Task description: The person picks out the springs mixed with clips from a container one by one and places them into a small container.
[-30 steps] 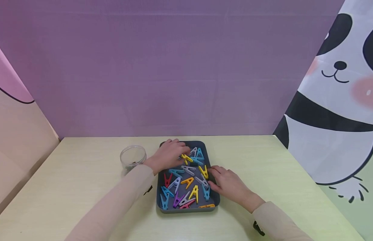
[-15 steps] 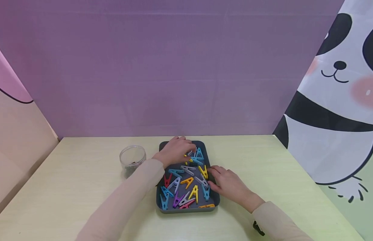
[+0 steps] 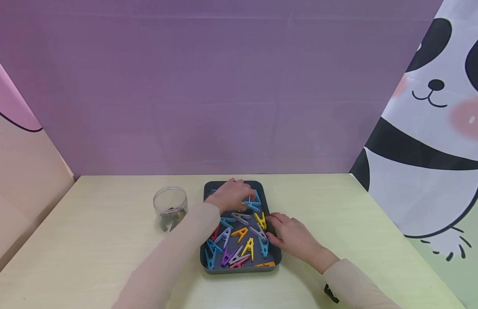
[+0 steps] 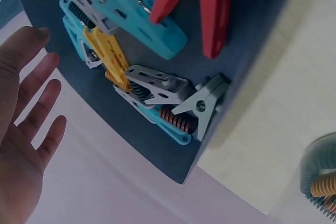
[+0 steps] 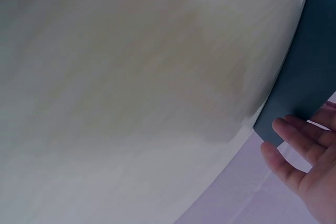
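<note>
A dark grey tray (image 3: 239, 271) holds several plastic clothespins, among them a purple one (image 3: 228, 256) and a yellow one (image 3: 249, 248). Over the tray's far part is my left hand (image 3: 232, 195), beside light blue clothespins (image 3: 253, 206). In the left wrist view the fingers of my left hand (image 4: 31, 93) are spread, with nothing between them and the thumb. Near them lie a grey clothespin (image 4: 168, 85) and a copper-coloured spring (image 4: 178, 120). At the tray's right rim rests my right hand (image 3: 294, 236); the right wrist view shows its fingers (image 5: 299, 137) loosely extended along the outer wall.
Left of the tray stands a clear round jar (image 3: 170, 206) with small dark pieces at its bottom; coiled springs (image 4: 323, 187) show inside it in the left wrist view. A pale wooden table (image 3: 107, 240) carries everything, with a purple backdrop (image 3: 223, 86) behind.
My left hand has moved rightward across the tray's far part, now covering a yellow clothespin and more of the light blue ones. My right hand has stayed at the rim.
</note>
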The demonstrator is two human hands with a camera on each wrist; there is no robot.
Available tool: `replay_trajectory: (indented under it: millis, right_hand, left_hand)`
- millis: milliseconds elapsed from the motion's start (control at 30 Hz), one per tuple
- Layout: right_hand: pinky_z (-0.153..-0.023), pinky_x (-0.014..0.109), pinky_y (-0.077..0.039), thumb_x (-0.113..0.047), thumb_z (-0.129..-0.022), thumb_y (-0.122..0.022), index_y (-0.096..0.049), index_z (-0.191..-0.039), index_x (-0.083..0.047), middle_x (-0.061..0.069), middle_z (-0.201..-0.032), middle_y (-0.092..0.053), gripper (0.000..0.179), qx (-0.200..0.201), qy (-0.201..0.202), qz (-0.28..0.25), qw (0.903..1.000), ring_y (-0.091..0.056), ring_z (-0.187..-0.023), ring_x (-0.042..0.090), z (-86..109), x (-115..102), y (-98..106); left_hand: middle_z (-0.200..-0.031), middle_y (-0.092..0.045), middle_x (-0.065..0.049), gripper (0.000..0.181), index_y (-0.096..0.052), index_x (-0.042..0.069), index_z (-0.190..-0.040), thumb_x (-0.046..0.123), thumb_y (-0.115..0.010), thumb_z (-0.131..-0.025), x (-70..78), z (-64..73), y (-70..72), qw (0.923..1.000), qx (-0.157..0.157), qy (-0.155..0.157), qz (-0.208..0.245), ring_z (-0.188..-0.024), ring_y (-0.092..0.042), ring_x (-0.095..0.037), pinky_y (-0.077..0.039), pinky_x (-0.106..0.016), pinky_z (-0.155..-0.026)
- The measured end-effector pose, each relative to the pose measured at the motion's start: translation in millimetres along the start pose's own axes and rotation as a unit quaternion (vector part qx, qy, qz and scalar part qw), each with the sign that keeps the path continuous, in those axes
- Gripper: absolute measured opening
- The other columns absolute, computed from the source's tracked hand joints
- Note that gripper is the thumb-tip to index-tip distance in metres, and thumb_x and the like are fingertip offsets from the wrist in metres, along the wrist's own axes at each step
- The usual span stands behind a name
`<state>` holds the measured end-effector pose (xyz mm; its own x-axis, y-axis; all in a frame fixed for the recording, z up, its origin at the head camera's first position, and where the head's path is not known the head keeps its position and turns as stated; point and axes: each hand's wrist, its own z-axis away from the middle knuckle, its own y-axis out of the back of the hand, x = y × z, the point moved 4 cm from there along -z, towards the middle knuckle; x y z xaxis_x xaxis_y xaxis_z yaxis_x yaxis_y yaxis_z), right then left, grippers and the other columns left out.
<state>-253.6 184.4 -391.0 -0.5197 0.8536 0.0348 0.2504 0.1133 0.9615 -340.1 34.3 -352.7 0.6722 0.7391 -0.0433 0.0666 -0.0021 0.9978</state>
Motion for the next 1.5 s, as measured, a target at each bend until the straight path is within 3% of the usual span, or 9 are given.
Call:
replay_trajectory:
  millis: [467, 733, 1500]
  right_hand:
    - [-0.078, 0.037, -0.052, -0.034, -0.083, -0.062, -0.058, -0.116, -0.005, 0.009, -0.114, -0.060, 0.044, 0.009, 0.005, 0.002, 0.9999, -0.059, -0.100, 0.020, -0.3, 1, 1]
    - [-0.079, 0.038, -0.051, -0.035, -0.084, -0.062, -0.058, -0.116, -0.005, 0.009, -0.114, -0.059, 0.044, 0.006, 0.007, 0.000, 1.0000, -0.059, -0.101, 0.021, -0.2, 0, 1]
    - [-0.079, 0.038, -0.051, -0.035, -0.084, -0.061, -0.057, -0.116, -0.004, 0.010, -0.115, -0.059, 0.044, 0.003, 0.007, 0.005, 1.0000, -0.059, -0.102, 0.022, 0.4, 3, 2]
  left_hand:
    - [-0.104, -0.064, 0.009, 0.024, -0.066, 0.027, -0.103, 0.025, -0.070, -0.080, 5.5, -3.7, -11.0, 0.9993, -0.037, -0.002, -0.001, -0.102, -0.053, -0.014, -0.033, -0.043, -0.104]
    - [-0.104, -0.064, 0.009, 0.024, -0.065, 0.026, -0.104, 0.023, -0.069, -0.081, 6.5, -7.0, -16.6, 0.9987, -0.045, -0.024, -0.008, -0.100, -0.054, -0.014, -0.038, -0.036, -0.097]
    - [-0.107, -0.064, 0.009, 0.024, -0.065, 0.028, -0.104, 0.018, -0.068, -0.082, 10.9, -12.8, -18.8, 0.9976, -0.060, -0.024, -0.022, -0.100, -0.055, -0.012, -0.040, -0.034, -0.096]
